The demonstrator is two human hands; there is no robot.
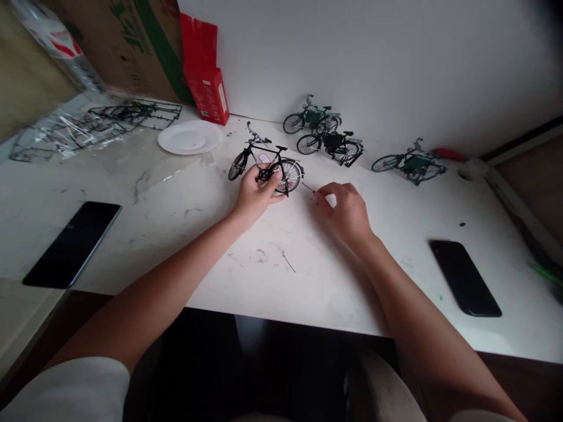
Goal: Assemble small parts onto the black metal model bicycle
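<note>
At the front edge of the tabletop [211, 258], one phone [73, 245] lies on the left and another phone [465, 278] on the right. Between them, nearer the front edge, lies a thin pin [289, 263]. The right hand [349, 214] pinches thumb and forefinger together on a thin rod [308, 187]; the fingertips hide its near end. Just beside it, the left hand [253, 193] is clamped on a black bike [264, 174], held mid-tabletop, thumb across its rear wheel; the other fingers are partly hidden behind it.

Farther back is a plate [169, 140]; anything in its pale middle is hard to make out. Toward the back left corner, clear bags [57, 132] lie about dark part frames [145, 111]; glare blurs which are inside. Three more bikes [333, 142] stand along the back edge, two overlapping. A red box [206, 88] hides its contents; behind it, a carton [127, 47] and a bottle [55, 44] are cut off at the top.
</note>
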